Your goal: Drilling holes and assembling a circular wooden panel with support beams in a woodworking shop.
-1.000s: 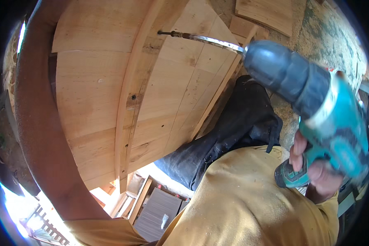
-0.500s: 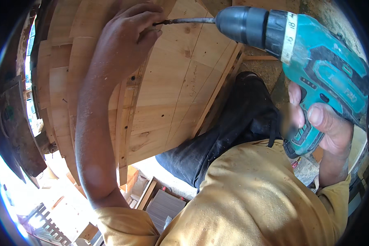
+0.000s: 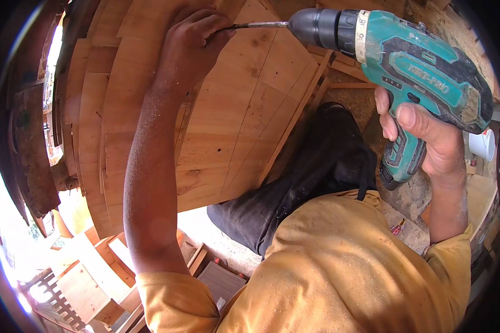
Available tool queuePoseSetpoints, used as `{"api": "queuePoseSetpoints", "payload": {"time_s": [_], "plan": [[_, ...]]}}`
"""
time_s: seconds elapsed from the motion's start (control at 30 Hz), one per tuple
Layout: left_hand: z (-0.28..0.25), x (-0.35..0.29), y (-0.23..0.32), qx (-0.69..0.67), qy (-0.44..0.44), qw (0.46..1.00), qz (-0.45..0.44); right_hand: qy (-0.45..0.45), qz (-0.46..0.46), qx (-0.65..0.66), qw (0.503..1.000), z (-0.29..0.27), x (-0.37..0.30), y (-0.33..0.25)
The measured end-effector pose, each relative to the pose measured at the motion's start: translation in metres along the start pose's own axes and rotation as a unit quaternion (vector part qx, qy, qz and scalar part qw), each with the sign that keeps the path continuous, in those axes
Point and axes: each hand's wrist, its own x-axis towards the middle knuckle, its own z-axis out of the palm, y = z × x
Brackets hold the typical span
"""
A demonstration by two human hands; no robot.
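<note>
The cordless drill (image 3: pixel 422 61) is at the upper right, its long axis running mostly crosswise, with the driver bit (image 3: pixel 266 24) pointing left to the left hand (image 3: pixel 197 44). The right hand (image 3: pixel 436 130) wraps the drill's grip, thumb on the near side. The left hand is nearer the bit's tip: its fingers are curled, with thumb and fingertips just beside that tip; whether they pinch a screw there, I cannot tell. Below the bit is the wooden panel (image 3: pixel 211 150), partly covered by the left forearm (image 3: pixel 150 177).

A second earlier, the left hand was out of sight and the bit's tip stood at a batten on the panel; now the hand is at the tip and the drill sits higher and farther left.
</note>
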Motion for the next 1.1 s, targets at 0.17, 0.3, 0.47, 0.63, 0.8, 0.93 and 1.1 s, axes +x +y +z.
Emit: {"api": "queuePoseSetpoints", "payload": {"time_s": [0.17, 0.3, 0.47, 0.63, 0.8, 0.93, 1.1], "plan": [[0.001, -0.003, -0.001, 0.03, 0.008, 0.999, 0.019, -0.015, 0.002, 0.04, 0.999, -0.007, -0.002, 0.016], [-0.003, -0.007, 0.0, 0.054, 0.033, 0.998, 0.024, -0.022, -0.042, 0.067, 0.997, -0.008, -0.009, 0.03], [-0.039, -0.034, -0.008, -0.084, 0.238, 0.96, -0.12, -0.037, -0.035, 0.069, 0.996, 0.007, -0.028, 0.044], [-0.111, -0.064, -0.039, 0.092, 0.188, 0.957, -0.202, -0.039, 0.028, 0.028, 0.998, 0.035, -0.021, 0.063], [-0.14, -0.086, -0.086, 0.178, 0.11, 0.963, -0.173, -0.093, 0.053, -0.049, 0.993, 0.051, -0.009, 0.071], [-0.14, -0.088, -0.062, 0.195, 0.134, 0.954, -0.185, -0.105, 0.026, 0.012, 0.994, 0.063, -0.007, 0.077], [-0.108, -0.064, -0.027, 0.162, 0.165, 0.915, -0.33, -0.058, 0.023, 0.011, 0.998, 0.064, -0.009, 0.083]]}}
